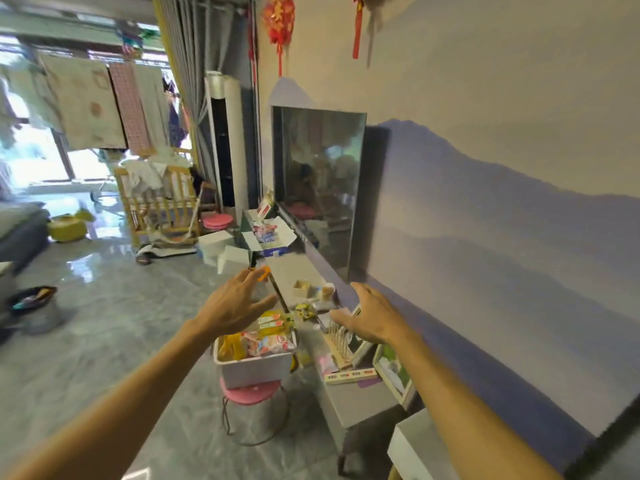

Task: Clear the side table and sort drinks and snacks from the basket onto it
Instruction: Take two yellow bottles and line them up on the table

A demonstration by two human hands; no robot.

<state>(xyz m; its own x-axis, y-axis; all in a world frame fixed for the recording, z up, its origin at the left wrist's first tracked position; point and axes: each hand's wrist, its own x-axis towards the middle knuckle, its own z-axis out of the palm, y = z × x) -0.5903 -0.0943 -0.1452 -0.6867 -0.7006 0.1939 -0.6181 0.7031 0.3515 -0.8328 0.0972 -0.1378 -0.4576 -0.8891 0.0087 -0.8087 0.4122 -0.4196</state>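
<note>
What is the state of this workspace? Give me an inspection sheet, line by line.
Surface: long grey side table along the wall, partly covered.
Job's things: white basket full of packaged snacks and drinks, sitting on a pink stool beside the table.
Clutter: wooden rack, framed picture, small packets and a small box on the table; open carton further along.
Grippers: left hand and right hand both open and empty, held above the basket and table.
Cables: a thin cord or wire at the stool's side; what it is cannot be told.
Surroundings: television on the wall, wooden crib, glossy tiled floor.
</note>
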